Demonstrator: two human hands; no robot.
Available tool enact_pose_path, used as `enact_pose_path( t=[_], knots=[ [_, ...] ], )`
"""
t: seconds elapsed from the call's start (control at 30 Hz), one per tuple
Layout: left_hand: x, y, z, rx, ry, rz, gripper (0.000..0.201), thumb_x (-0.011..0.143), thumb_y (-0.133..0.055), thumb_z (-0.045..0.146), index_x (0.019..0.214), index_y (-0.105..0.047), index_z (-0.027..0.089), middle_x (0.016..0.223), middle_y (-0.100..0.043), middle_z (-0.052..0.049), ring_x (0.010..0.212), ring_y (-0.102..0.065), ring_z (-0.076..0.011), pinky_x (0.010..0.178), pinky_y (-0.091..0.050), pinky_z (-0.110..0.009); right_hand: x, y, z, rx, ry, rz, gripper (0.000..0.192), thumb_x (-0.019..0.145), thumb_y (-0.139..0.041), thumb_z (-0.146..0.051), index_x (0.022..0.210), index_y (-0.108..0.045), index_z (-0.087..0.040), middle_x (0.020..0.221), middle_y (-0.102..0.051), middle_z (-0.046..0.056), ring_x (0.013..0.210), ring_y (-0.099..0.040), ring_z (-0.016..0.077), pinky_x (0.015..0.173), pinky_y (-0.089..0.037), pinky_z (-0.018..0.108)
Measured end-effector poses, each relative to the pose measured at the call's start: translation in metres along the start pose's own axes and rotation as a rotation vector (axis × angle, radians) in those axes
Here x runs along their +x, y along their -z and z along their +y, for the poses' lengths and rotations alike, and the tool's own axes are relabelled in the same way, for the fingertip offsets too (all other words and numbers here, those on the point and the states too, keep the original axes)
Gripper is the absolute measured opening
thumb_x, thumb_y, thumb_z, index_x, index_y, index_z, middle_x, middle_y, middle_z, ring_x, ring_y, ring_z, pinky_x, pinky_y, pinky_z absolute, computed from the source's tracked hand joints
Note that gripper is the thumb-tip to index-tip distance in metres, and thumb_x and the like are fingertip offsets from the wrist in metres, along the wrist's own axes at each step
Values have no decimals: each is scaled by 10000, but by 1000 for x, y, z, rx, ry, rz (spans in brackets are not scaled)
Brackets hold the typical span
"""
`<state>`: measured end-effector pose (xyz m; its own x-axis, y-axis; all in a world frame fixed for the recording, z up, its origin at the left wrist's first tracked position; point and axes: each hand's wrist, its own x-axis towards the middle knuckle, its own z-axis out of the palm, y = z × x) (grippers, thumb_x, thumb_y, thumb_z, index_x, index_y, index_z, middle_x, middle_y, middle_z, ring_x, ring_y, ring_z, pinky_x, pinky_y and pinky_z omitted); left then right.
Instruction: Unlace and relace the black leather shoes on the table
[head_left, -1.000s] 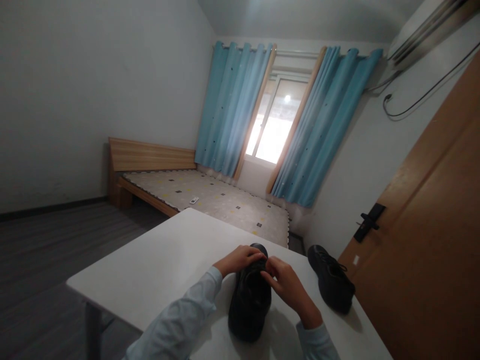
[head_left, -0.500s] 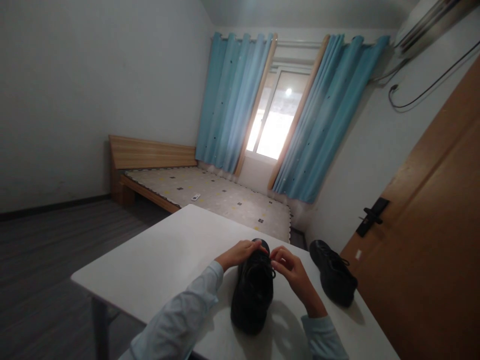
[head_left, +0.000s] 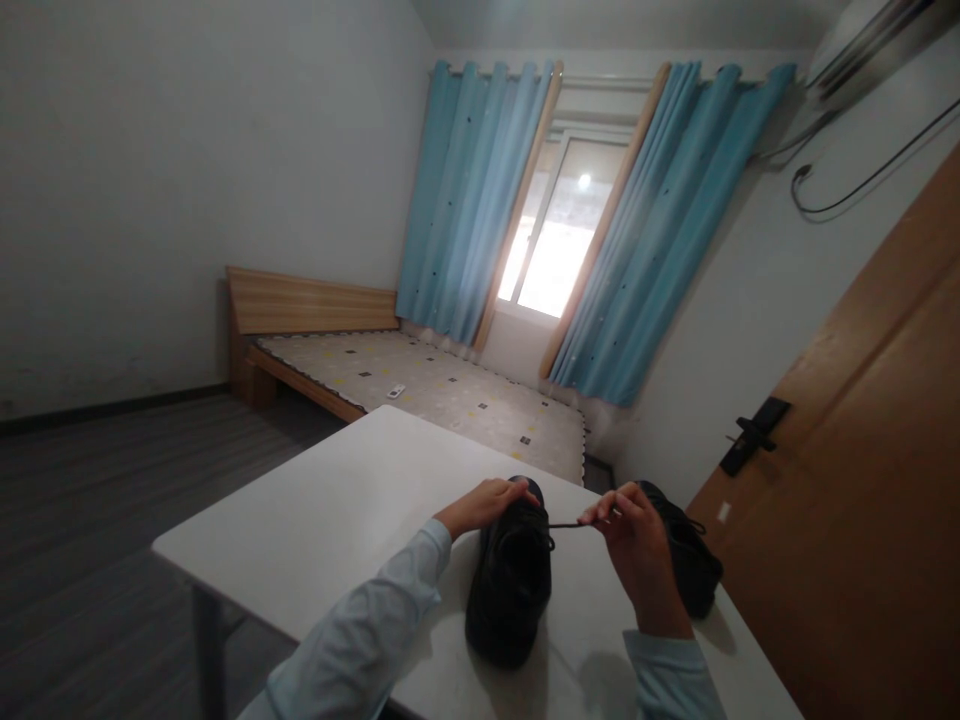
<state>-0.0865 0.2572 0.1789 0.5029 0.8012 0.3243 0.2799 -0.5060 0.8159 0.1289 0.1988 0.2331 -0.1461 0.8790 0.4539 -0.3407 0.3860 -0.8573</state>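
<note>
White table, bedroom: bed, blue curtains, window, wood door. Shoe mid-table, toe away. Left hand curled over its toe end. Right hand pinches lace, taut. Second shoe half hidden behind right hand. Left fingertips hard to make out.

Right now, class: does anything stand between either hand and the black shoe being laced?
Nothing visible does. The left hand rests on the shoe, and the right hand pulls its lace sideways.
</note>
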Motion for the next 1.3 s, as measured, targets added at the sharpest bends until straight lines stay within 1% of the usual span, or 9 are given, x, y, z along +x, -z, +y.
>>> enact_pose_path(
  t=[0.1,0.2,0.37,0.6,0.77,0.9,1.03,1.13,1.3],
  knots=[
    [0,0,0,26,3,10,569,914,-236,538,1025,-688,211,1073,-678,-10,996,-598,-170,902,-391,-240,-1,7,-7,-1,8,33,195,828,-564,-257,657,-485,-206,542,-546,-64,466,-573,121,562,-511,291],
    [1,2,5,71,-37,37,470,906,-332,499,1002,-692,213,1034,-691,-6,963,-603,-168,867,-396,-231,-2,13,-9,-29,-15,51,234,830,-573,-261,638,-454,-200,510,-513,-76,364,-478,74,440,-447,222],
    [-2,8,19,128,-102,111,326,822,-544,458,908,-706,188,891,-687,-23,835,-589,-151,744,-403,-213,0,13,-2,-70,-42,78,208,813,-593,-282,672,-464,-201,514,-514,-72,378,-460,64,398,-393,187],
    [-7,12,27,136,-212,32,264,655,-732,413,756,-681,175,794,-603,-5,802,-529,-142,737,-379,-228,1,-3,18,-349,-90,-19,141,751,-647,-298,772,-559,-191,560,-545,-56,446,-503,84,427,-425,202],
    [-5,9,23,-34,-115,5,163,710,-653,288,726,-586,140,719,-563,22,681,-488,-103,633,-357,-209,0,-10,31,-550,-95,-108,130,755,-618,-303,794,-627,-179,663,-562,-18,531,-513,104,455,-462,226],
    [-4,6,23,-170,-42,13,172,671,-634,232,696,-488,145,638,-483,47,594,-417,-80,547,-308,-197,-3,-17,33,-697,-60,-139,88,759,-594,-264,789,-638,-195,759,-552,4,683,-549,147,486,-463,221],
    [-4,7,26,-436,-39,10,216,666,-618,224,761,-434,163,652,-497,44,611,-459,-86,568,-336,-203,-6,-23,29,-808,18,-227,126,744,-556,-160,830,-636,-207,858,-552,15,763,-548,149,584,-454,238],
    [-4,11,27,-538,-64,82,258,699,-625,273,841,-437,169,669,-495,47,628,-475,-86,602,-351,-211,-7,-23,30,-841,76,-272,168,721,-549,-121,849,-620,-203,902,-551,28,806,-541,160,641,-446,262],
    [-4,16,29,-493,-64,330,314,712,-635,327,927,-465,174,600,-415,80,581,-439,-79,579,-343,-204,-7,-21,36,-914,148,-289,214,675,-540,-67,834,-599,-199,901,-564,33,843,-532,180,663,-433,277]
  ],
)
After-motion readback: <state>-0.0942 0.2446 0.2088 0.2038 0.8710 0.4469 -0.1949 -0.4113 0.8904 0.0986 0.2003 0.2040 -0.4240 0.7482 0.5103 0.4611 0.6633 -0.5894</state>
